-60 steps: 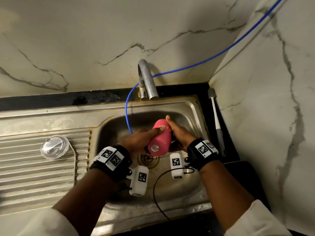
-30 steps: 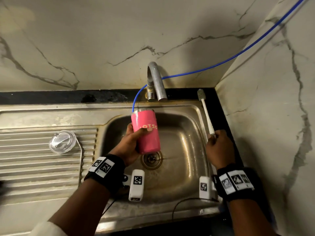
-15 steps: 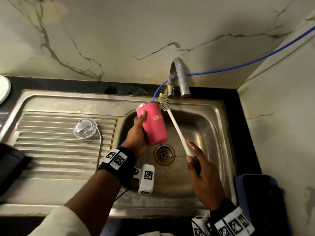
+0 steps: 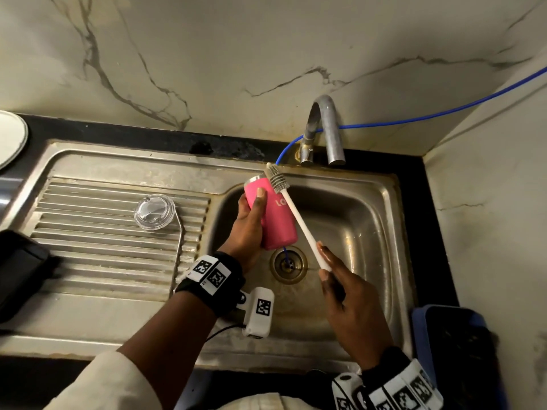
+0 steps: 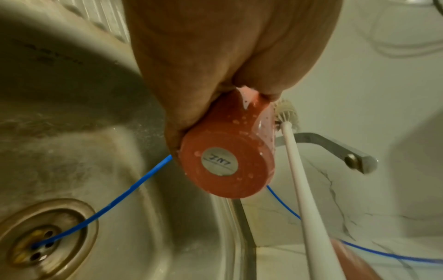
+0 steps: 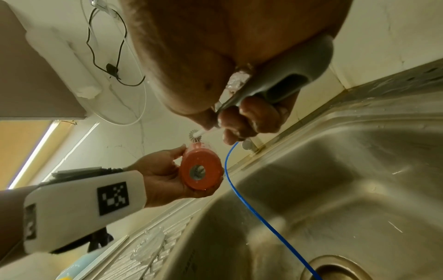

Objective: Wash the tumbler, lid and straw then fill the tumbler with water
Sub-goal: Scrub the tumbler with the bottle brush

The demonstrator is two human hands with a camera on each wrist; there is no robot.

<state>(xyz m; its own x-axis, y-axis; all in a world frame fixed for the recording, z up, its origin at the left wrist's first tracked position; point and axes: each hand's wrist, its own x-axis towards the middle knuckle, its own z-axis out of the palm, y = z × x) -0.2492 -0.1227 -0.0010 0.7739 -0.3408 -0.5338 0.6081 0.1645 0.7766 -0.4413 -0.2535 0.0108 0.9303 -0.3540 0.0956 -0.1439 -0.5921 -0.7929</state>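
Note:
My left hand grips the pink tumbler above the sink basin, its open rim tilted up and away toward the tap. Its round base faces the left wrist camera. My right hand holds a long white bottle brush by its grey handle. The bristle head sits right at the tumbler's rim; whether it has entered I cannot tell. The clear lid lies on the ribbed drainboard, and the thin metal straw lies just right of it.
A curved metal tap stands behind the steel sink. A blue hose runs from the right wall, past the tap, down into the drain. A dark blue tray sits at the right, a black object at the left.
My right hand let go of the tumbler, took the brush from the right counter and brought its head to the rim. My left hand turned the tumbler's opening upward.

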